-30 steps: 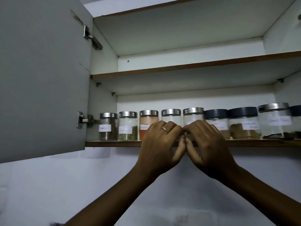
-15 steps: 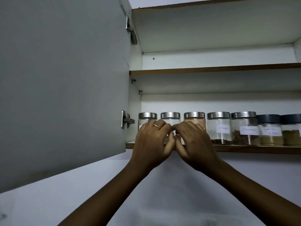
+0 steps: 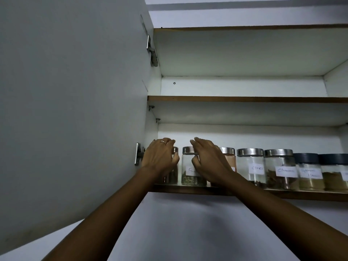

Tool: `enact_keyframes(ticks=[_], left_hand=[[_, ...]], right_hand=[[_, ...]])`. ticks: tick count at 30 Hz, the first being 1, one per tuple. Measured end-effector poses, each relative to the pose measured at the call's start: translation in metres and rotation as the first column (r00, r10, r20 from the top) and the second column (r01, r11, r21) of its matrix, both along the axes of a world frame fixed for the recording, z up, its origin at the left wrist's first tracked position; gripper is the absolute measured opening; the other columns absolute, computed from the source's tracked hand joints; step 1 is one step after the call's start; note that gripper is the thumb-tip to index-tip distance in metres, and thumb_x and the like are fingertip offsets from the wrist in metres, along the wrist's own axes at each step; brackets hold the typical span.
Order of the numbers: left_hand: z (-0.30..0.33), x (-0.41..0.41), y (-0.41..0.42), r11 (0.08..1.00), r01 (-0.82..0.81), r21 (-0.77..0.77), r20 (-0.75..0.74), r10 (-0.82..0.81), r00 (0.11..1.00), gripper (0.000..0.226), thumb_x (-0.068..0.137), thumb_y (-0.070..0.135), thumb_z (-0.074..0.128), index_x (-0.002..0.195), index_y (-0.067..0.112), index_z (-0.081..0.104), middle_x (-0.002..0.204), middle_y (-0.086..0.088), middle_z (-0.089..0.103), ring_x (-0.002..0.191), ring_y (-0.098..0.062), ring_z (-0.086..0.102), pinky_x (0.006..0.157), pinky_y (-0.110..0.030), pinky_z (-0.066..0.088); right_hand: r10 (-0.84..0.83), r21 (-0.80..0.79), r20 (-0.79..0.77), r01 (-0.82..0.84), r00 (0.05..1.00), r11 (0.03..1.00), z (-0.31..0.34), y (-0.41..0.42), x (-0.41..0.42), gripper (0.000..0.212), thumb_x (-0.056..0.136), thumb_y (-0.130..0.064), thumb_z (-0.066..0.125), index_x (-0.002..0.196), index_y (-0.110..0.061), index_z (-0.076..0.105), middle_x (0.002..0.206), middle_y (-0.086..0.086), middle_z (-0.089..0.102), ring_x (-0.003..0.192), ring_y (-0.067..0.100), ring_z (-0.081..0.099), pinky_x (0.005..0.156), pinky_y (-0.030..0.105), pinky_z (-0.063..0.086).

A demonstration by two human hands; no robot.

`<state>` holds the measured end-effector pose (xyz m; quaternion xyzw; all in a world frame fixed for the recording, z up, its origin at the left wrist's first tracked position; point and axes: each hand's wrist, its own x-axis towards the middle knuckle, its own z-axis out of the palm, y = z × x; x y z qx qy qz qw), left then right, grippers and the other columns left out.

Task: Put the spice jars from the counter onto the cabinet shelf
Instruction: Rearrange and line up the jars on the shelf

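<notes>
The spice jars (image 3: 250, 167) stand in a row on the bottom cabinet shelf (image 3: 188, 189), beside the open door (image 3: 75, 110). The left hand (image 3: 160, 159) wraps the far-left jar (image 3: 174, 174) — whether it grips, I cannot tell. The right hand (image 3: 209, 161) curls loosely on the second jar (image 3: 190, 170), thumb touching the glass.

Jars (image 3: 250, 167) stand side by side on the shelf (image 3: 282, 194) — door (image 3: 71, 110) left.

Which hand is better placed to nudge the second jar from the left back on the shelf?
Right, probably. The right hand already rests against that jar; the left hand covers the leftmost jar.
</notes>
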<state>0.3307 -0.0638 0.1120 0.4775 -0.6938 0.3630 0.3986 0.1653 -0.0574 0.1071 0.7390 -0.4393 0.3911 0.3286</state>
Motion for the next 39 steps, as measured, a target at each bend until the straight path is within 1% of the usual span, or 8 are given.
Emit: enact_keyframes(ticks=[4, 11, 14, 17, 22, 29, 34, 39], left_hand=[[-0.002, 0.0, -0.009, 0.994, -0.02, 0.107, -0.038, 0.025, 0.999, 0.049, 0.094, 0.034, 0.04, 0.139, 0.013, 0.042, 0.139, -0.007, 0.05, 0.126, -0.023, 0.046, 0.098, -0.036, 0.04], [0.0, 0.001, -0.017, 0.997, -0.028, 0.078, -0.044, 0.032, 0.999, 0.041, 0.095, 0.023, 0.04, 0.134, 0.014, 0.046, 0.131, -0.006, 0.054, 0.121, -0.023, 0.048, 0.089, -0.037, 0.046], [0.004, 0.003, -0.02, 0.993, -0.025, 0.118, -0.034, 0.03, 0.999, 0.041, 0.094, 0.016, 0.044, 0.135, 0.015, 0.045, 0.133, -0.006, 0.053, 0.123, -0.024, 0.047, 0.091, -0.04, 0.047], [0.008, 0.004, -0.026, 0.985, -0.015, 0.169, -0.018, 0.019, 1.0, 0.048, 0.09, 0.006, 0.048, 0.137, 0.015, 0.044, 0.136, -0.007, 0.051, 0.123, -0.026, 0.047, 0.092, -0.038, 0.044], [0.014, 0.007, -0.041, 0.974, 0.002, 0.227, -0.044, 0.008, 0.999, 0.056, 0.085, -0.003, 0.052, 0.138, 0.015, 0.044, 0.137, -0.01, 0.051, 0.124, -0.027, 0.048, 0.097, -0.038, 0.043], [0.021, 0.012, -0.065, 0.961, -0.004, 0.278, -0.012, 0.007, 1.0, 0.055, 0.084, -0.005, 0.05, 0.135, 0.014, 0.048, 0.131, -0.013, 0.055, 0.118, -0.029, 0.052, 0.088, -0.035, 0.042], [0.026, 0.01, -0.084, 0.955, -0.045, 0.294, 0.036, 0.037, 0.999, 0.048, 0.087, -0.002, 0.049, 0.132, 0.013, 0.05, 0.128, -0.015, 0.057, 0.115, -0.031, 0.053, 0.09, -0.037, 0.043], [0.025, 0.009, -0.105, 0.944, -0.086, 0.318, 0.041, 0.077, 0.996, 0.044, 0.09, 0.002, 0.052, 0.133, 0.009, 0.048, 0.13, -0.016, 0.055, 0.118, -0.032, 0.052, 0.093, -0.038, 0.043]], right_hand=[[-0.01, 0.073, -0.02, 0.011, 1.0, 0.997, 0.002, -0.006, -0.003, 0.056, 0.089, -0.018, 0.043, 0.144, -0.01, 0.033, 0.147, 0.009, 0.04, 0.134, 0.024, 0.035, 0.108, 0.032, 0.028], [0.029, 0.09, -0.009, -0.028, 1.0, 0.996, 0.003, -0.014, -0.004, 0.056, 0.085, -0.007, 0.045, 0.141, -0.008, 0.037, 0.137, 0.01, 0.047, 0.125, 0.027, 0.043, 0.099, 0.033, 0.039], [0.038, 0.124, -0.031, -0.034, 0.999, 0.992, 0.007, -0.019, -0.006, 0.06, 0.082, 0.0, 0.046, 0.141, -0.008, 0.037, 0.137, 0.011, 0.046, 0.124, 0.028, 0.046, 0.095, 0.032, 0.04], [0.034, 0.154, -0.04, -0.028, 0.999, 0.988, 0.012, -0.025, -0.005, 0.062, 0.08, 0.003, 0.048, 0.14, -0.008, 0.038, 0.137, 0.012, 0.046, 0.122, 0.031, 0.047, 0.096, 0.036, 0.041], [-0.011, 0.163, -0.09, 0.026, 0.996, 0.986, 0.017, -0.038, 0.004, 0.052, 0.08, 0.003, 0.05, 0.131, -0.005, 0.045, 0.13, 0.015, 0.049, 0.115, 0.035, 0.051, 0.09, 0.038, 0.042], [-0.059, 0.177, -0.115, 0.079, 0.992, 0.981, 0.028, -0.066, 0.011, 0.04, 0.081, 0.006, 0.047, 0.12, -0.002, 0.051, 0.121, 0.018, 0.054, 0.111, 0.034, 0.051, 0.079, 0.03, 0.035], [-0.102, 0.177, -0.144, 0.127, 0.984, 0.976, 0.033, -0.085, 0.019, 0.034, 0.083, 0.003, 0.046, 0.116, 0.0, 0.053, 0.119, 0.021, 0.056, 0.109, 0.036, 0.053, 0.079, 0.032, 0.038], [-0.128, 0.182, -0.166, 0.158, 0.978, 0.971, 0.029, -0.105, 0.029, 0.038, 0.085, 0.001, 0.047, 0.123, 0.0, 0.046, 0.123, 0.022, 0.053, 0.111, 0.037, 0.051, 0.081, 0.035, 0.039]])
